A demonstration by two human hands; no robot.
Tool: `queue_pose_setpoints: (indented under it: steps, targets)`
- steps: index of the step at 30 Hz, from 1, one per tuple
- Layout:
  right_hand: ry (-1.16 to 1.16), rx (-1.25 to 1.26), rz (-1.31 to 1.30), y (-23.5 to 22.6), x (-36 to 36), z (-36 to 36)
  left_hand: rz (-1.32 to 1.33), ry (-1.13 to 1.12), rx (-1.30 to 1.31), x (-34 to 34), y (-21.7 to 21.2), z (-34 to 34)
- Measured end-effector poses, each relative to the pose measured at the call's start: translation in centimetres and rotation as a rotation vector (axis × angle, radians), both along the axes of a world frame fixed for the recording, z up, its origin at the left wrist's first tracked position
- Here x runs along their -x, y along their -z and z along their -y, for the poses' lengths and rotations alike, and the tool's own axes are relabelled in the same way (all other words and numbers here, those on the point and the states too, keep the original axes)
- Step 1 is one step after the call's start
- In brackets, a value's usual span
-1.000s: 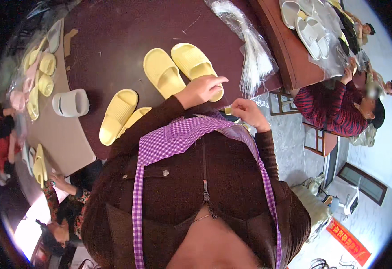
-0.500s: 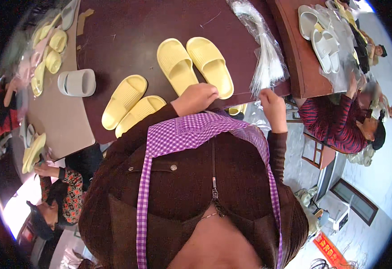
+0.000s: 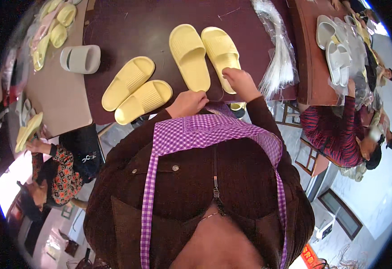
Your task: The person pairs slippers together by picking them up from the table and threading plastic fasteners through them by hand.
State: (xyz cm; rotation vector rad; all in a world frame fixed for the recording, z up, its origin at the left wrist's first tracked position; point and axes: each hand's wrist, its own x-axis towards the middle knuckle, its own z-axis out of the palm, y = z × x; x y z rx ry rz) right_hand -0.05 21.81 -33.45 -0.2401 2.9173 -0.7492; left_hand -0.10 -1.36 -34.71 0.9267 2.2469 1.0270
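Note:
A pair of yellow slippers lies before me, a left slipper (image 3: pixel 189 56) and a right slipper (image 3: pixel 221 50), heels toward me at the table's near edge. My left hand (image 3: pixel 188 104) is closed at the heel of the left slipper; what its fingers hold, if anything, is too small to make out. Over the heel of the right slipper, my right hand (image 3: pixel 242 84) has its fingers pinched together. Whether it grips the slipper or a thin strand cannot be told. Beside them to the left rests another yellow pair (image 3: pixel 137 85), angled.
A bundle of clear plastic strands (image 3: pixel 279 67) in a bag lies at the right of the dark table (image 3: pixel 128 27). A grey slipper pair (image 3: pixel 81 59) sits on the lighter table to the left. White slippers (image 3: pixel 338 62) lie far right. Co-workers sit on both sides.
My right hand has moved left, from beside the strand bundle to the right slipper's heel. My left hand has shifted from between the slippers to the left slipper's heel. The view has shifted slightly.

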Motion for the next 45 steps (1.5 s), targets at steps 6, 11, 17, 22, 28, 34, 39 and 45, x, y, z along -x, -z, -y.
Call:
queue_pose_setpoints:
  steps: [6,11,17,22,28,34,39,45]
  targets:
    - [-0.108,0.005,0.028,1.8,2.3,0.3,0.061,-0.056,-0.032,-0.3,1.4,-2.1]
    - [-0.145,-0.003,0.087,2.6,3.0,-0.6,0.115,0.028,-0.102,-0.8,1.6,-4.0]
    - [-0.111,0.031,-0.039,3.1,3.5,-1.8,0.097,-0.187,0.084,-0.1,1.4,-7.0]
    - [-0.009,0.158,-0.101,1.5,2.5,-1.0,0.03,-0.464,0.007,1.4,3.2,-7.7]
    - [0.154,0.32,-0.127,2.5,1.7,-3.1,0.022,-0.611,-0.052,3.5,4.3,-8.4]
    - [0.415,0.408,-0.191,3.1,6.3,-5.6,0.165,-0.623,-0.039,5.0,4.6,-8.3]
    - [0.431,0.314,-0.102,5.4,11.9,-6.4,-0.009,-0.573,-0.026,5.2,4.3,-7.7]
    - [0.405,0.064,0.004,7.2,15.3,-4.9,0.024,-0.469,0.02,5.3,3.5,-7.4]
